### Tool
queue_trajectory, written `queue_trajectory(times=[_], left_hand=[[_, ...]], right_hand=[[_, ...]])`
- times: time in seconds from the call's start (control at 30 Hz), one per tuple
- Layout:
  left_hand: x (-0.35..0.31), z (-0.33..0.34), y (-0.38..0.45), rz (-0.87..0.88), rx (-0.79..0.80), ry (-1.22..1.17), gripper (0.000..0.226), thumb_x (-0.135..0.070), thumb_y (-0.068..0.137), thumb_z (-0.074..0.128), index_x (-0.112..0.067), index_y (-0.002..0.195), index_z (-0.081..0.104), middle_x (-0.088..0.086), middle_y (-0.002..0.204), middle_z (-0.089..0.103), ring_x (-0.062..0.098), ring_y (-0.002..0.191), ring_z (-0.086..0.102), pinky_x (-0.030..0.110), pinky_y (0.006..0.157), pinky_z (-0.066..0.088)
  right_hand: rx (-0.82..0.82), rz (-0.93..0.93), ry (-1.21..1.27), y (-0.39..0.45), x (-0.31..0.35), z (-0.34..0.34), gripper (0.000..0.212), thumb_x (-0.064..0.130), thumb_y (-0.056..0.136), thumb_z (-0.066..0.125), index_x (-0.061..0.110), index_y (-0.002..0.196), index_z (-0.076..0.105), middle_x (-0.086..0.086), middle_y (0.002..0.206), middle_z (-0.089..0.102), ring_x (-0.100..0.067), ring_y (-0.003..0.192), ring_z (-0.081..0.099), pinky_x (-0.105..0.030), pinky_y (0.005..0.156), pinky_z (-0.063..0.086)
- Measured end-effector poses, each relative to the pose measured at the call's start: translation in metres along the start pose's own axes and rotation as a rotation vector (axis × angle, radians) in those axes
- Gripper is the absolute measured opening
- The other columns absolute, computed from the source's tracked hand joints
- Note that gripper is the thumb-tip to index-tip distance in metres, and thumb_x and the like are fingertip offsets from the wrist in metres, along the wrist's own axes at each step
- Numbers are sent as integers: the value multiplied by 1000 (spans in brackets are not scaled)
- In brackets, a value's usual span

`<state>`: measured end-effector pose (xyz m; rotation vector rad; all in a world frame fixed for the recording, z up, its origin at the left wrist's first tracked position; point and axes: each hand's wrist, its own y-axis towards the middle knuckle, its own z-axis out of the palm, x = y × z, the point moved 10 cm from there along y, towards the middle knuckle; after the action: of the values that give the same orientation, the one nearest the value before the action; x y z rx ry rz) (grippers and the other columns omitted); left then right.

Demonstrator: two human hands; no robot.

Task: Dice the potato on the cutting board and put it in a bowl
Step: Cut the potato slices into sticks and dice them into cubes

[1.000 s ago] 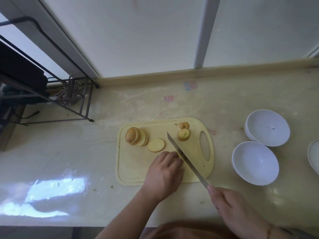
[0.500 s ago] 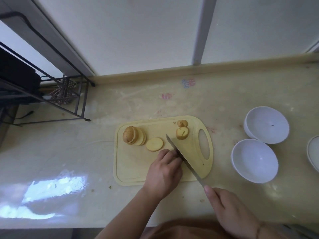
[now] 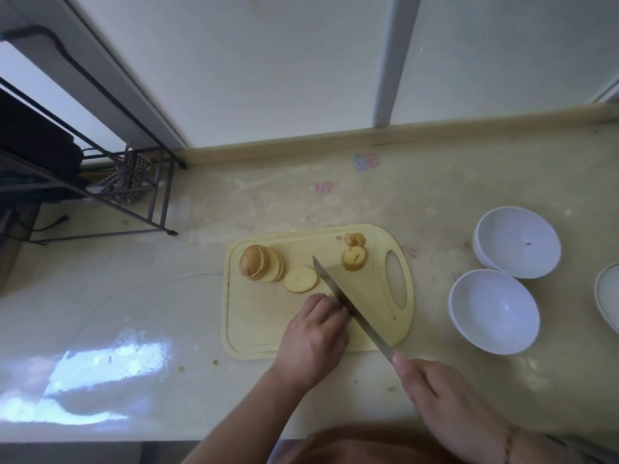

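We are pinning a potato piece, hidden beneath our curled left hand (image 3: 315,336), on the board (image 3: 254,329) while our right hand (image 3: 435,396) is gripping the knife (image 3: 348,304), its blade lying diagonally just right of those fingertips.

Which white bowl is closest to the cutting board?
The nearer bowl, just right of the cutting board. The other full bowl sits farther back, and a third is cut off at the right edge.

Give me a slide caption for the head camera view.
Right hand guides knife beside left hand on cutting board.
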<state>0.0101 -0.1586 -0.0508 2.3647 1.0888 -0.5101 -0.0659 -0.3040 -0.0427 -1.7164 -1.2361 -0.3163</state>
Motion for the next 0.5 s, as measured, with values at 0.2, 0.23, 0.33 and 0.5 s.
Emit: queue_trajectory(times=[0.2, 0.23, 0.33, 0.5], left_hand=[[4, 2, 0, -32, 7, -20, 12, -7, 86, 66, -8, 96, 73, 5, 106, 66, 28, 98, 59, 33, 84, 52], [4, 2, 0, -36, 8, -23, 13, -6, 86, 66, -8, 96, 73, 5, 106, 65, 28, 99, 59, 33, 84, 51], [3, 2, 1, -38, 3, -42, 14, -3, 84, 67, -8, 96, 73, 5, 106, 65, 28, 99, 60, 34, 85, 51], [3, 1, 1, -22, -23, -60, 14, -2, 85, 69, -7, 98, 74, 6, 107, 66, 29, 98, 61, 34, 87, 50]], right_hand=[[-93, 3, -64, -15, -12, -4, 87, 92, 66, 11, 18, 68, 56, 7, 69, 66, -9, 71, 58, -25, 77, 42], [-97, 18, -62, -17, -18, -5, 98, 97, 57, 0, 16, 69, 54, 8, 66, 64, -7, 70, 58, -22, 75, 42], [-4, 39, -60, -20, -28, 10, 94, 102, 54, 4, 23, 70, 52, 19, 53, 58, 2, 52, 53, -11, 55, 40], [-78, -3, -57, -2, -23, 15, 93, 87, 71, 6, 11, 68, 59, -6, 68, 67, -13, 74, 60, -32, 75, 44]])
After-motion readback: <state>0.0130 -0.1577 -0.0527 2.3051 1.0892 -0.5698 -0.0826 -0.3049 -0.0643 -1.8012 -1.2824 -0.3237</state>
